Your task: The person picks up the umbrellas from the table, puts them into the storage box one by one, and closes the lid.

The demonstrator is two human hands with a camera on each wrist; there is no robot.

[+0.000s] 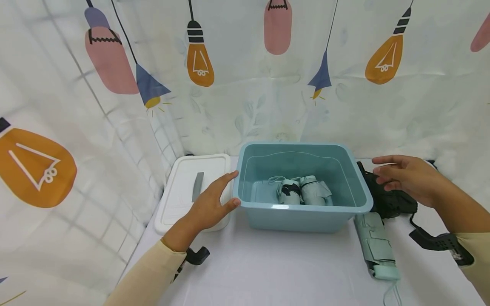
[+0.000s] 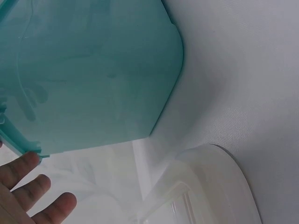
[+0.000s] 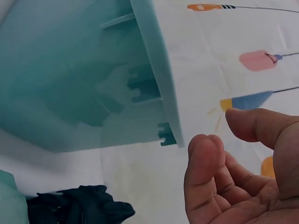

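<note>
The white cloth-covered table (image 1: 283,272) bears everything, and on it, in front of the printed curtain, sits the light-blue rectangular plastic tub (image 1: 291,219), upright and open-topped. Its thin walls suggest a light, fairly stiff body, smooth enough to slide on the cloth; the out-turned rim looks the surest hold, taken at the 2 short ends so that it lifts level. Left of it lies the white rounded-corner plastic lidded piece (image 1: 180,195), likely rigid and slick, with a grey strip on top. Beside the tub's near right corner rests the long pale-green folded fabric bundle (image 1: 377,246), probably a compact umbrella: soft outside, stiff within, best gripped around the middle. The black crumpled fabric bundle (image 1: 394,202) lies just beyond it, presumably soft and yielding. The left hand (image 1: 208,208) touches the tub's left rim with its fingers extended, not clasping it; the right hand (image 1: 407,176) hovers off the right rim, thumb and fingers apart, holding nothing. Inside the tub, 2 short pale-green rolled bundles, the left roll (image 1: 289,196) and the right roll (image 1: 313,193), lie side by side; they seem light and hard to break, and may roll if the tub tips.
</note>
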